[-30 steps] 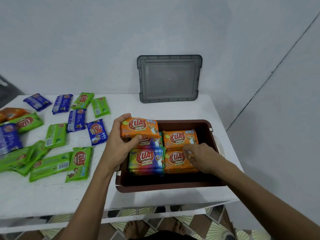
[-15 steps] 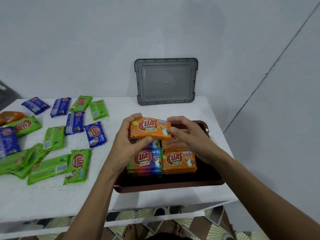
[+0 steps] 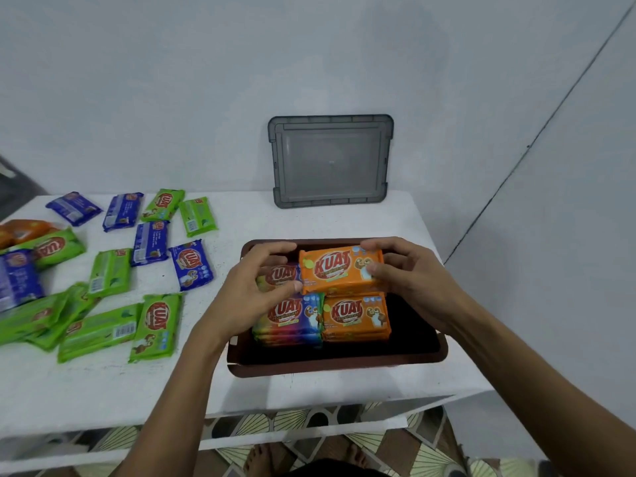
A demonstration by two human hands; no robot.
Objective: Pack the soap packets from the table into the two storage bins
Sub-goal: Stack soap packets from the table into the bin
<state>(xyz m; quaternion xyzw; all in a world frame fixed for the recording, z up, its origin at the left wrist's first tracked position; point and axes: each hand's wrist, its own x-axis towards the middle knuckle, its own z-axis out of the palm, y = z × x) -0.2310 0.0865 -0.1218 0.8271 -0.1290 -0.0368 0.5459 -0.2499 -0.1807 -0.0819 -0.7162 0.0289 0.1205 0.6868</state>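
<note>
A brown storage bin (image 3: pixel 337 364) stands at the table's front right. An orange soap packet (image 3: pixel 339 270) sits over the bin's far right stack, gripped at both ends: my left hand (image 3: pixel 254 290) at its left edge, my right hand (image 3: pixel 409 277) at its right. Below it lie a second orange packet (image 3: pixel 356 315) and a multicoloured packet (image 3: pixel 289 316), each on a stack. Another packet (image 3: pixel 280 275) shows partly behind my left fingers. Several green packets (image 3: pixel 156 325) and blue packets (image 3: pixel 191 265) are scattered on the table to the left.
A grey bin lid (image 3: pixel 330 160) leans upright against the wall behind the bin. The white table (image 3: pixel 309 387) ends just right of the bin, near the wall corner. An orange packet (image 3: pixel 25 228) lies at the far left edge. Tiled floor and bare feet show below.
The orange packet moved from the bin's left side, held by my left hand alone, over to the far right stack. My right hand left the front orange packet and took its right end.
</note>
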